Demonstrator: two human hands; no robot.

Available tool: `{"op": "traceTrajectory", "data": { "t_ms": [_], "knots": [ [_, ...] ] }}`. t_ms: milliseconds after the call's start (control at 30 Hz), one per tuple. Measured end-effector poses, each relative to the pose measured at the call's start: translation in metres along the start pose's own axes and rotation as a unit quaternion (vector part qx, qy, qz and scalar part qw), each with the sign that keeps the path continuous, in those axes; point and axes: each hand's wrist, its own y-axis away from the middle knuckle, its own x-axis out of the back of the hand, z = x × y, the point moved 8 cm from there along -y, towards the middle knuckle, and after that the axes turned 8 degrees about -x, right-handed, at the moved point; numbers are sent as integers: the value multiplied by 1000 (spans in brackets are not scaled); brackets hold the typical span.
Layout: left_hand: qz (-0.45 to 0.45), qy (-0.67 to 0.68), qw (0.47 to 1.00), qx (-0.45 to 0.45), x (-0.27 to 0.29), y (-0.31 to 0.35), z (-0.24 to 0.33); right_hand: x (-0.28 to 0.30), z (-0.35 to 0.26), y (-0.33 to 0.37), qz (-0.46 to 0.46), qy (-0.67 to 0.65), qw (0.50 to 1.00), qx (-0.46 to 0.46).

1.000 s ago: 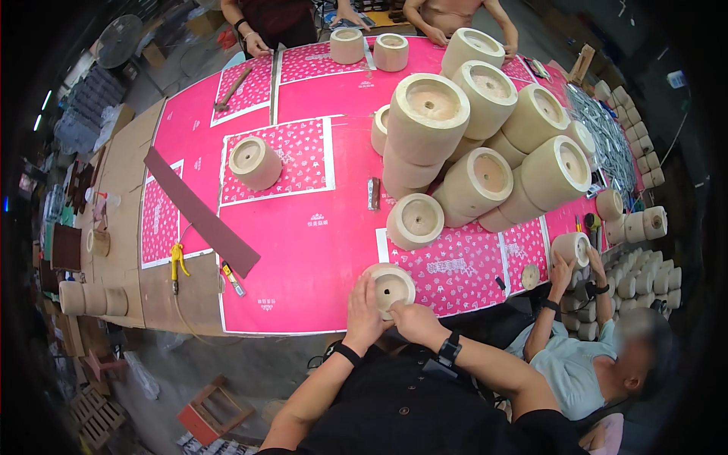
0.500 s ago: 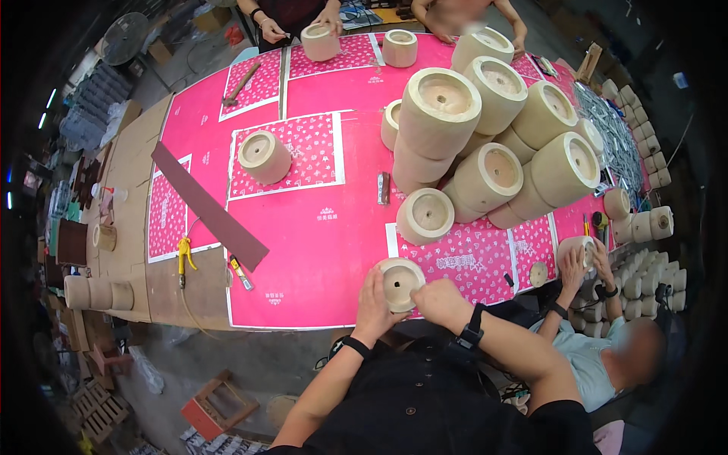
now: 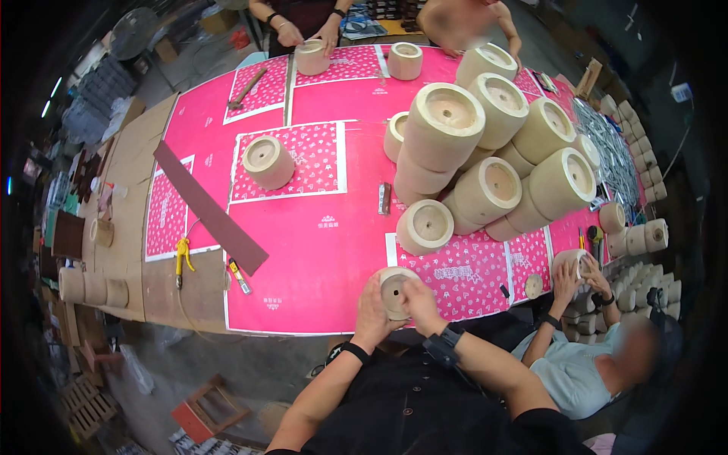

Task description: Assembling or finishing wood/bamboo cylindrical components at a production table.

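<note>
Held at the near edge of the table [image 3: 303, 250]: a small pale drum-shaped roll [image 3: 395, 288], open end up, cupped between both hands. Left hand [image 3: 371, 309] wrapped round its left side, fingers curled against the wall; right hand [image 3: 422, 301] closed over its right rim, fingertips pressed at the hollow top. Black bands worn on both wrists. Just beyond, a like roll [image 3: 425, 226] lying on its side upon a pink printed sheet [image 3: 470, 273]. Toward the near left corner, a yellow-handled tool [image 3: 182, 252] and a small cutter [image 3: 238, 276], beside a long dark strip [image 3: 208, 206] laid slantwise. At the near right corner, a seated person's hands [image 3: 580, 274] closed about another small roll. Mid-table, a lone roll [image 3: 267, 161] on a patterned sheet, well apart from a tall heap of large rolls [image 3: 493, 144] stacked toward the right edge. At the far edge, a second person's hands [image 3: 307, 34] gripping a roll [image 3: 312, 57], one more roll [image 3: 404, 61] standing near it.
</note>
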Motion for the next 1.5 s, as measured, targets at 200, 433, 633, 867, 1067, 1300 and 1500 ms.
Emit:
{"op": "traceTrajectory", "data": {
  "t_ms": [200,433,633,867,1067,1300,1500],
  "knots": [
    [1,27,1000,10,5,-6,10,14,-17,14,139,306,928,162],
    [30,26,998,-43,-16,9,-5,-26,-25,13,0,427,869,248],
    [39,51,997,-37,0,0,3,-45,-74,58,-144,703,591,368],
    [48,26,998,-43,3,-1,9,-22,-72,31,-58,757,453,466],
    [-72,-32,997,-5,5,-3,22,8,-35,33,-172,494,826,210],
    [-217,-139,953,-158,-33,5,34,52,-34,2,-145,292,934,144],
    [-39,9,999,-2,39,-11,-17,78,-14,19,-56,80,991,89]
  ]
}}
